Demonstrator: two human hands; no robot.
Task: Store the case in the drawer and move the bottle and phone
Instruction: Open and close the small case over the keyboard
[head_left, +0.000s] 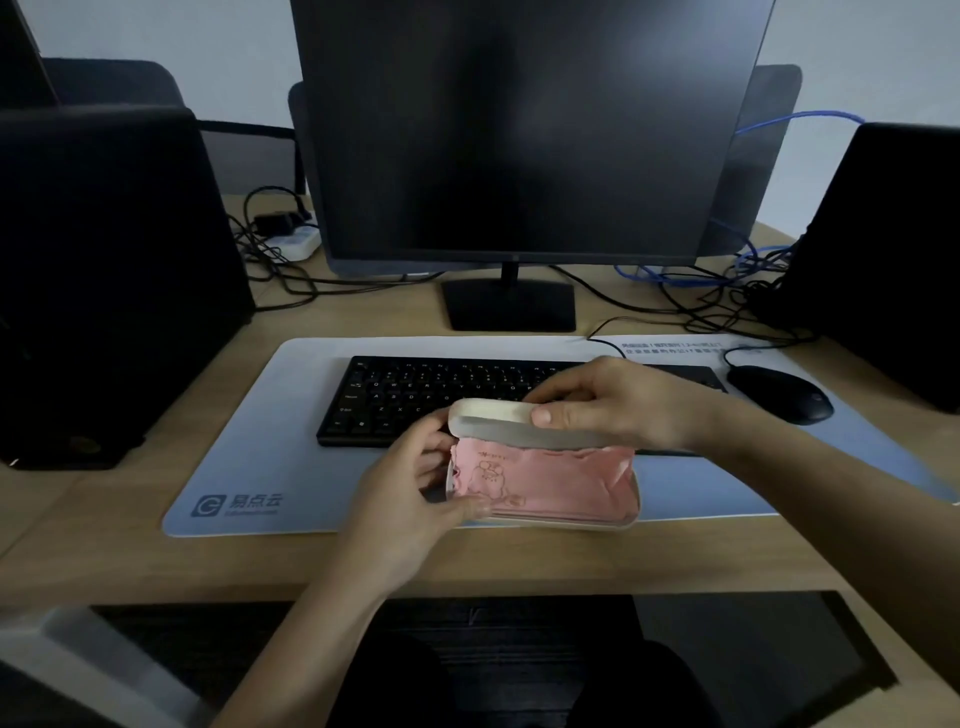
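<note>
I see the case (545, 467) open over the front edge of the desk mat (249, 467), pink cloth (550, 480) filling it. My right hand (613, 402) pinches the raised lid, my left hand (415, 499) grips its left end. The keyboard (415, 400) lies just behind.

1. The case (543, 467) was a cream, oblong box with rounded corners; it lay at the near edge of the desk mat, just in front of the keyboard.
2. It stood open; the lid (498, 418) was raised on its far side, tilted up over the base.
3. The base held a pink cloth (550, 480) with a faint printed drawing; the cloth filled it, crumpled.
4. Bottle, phone and drawer did not show.
</note>
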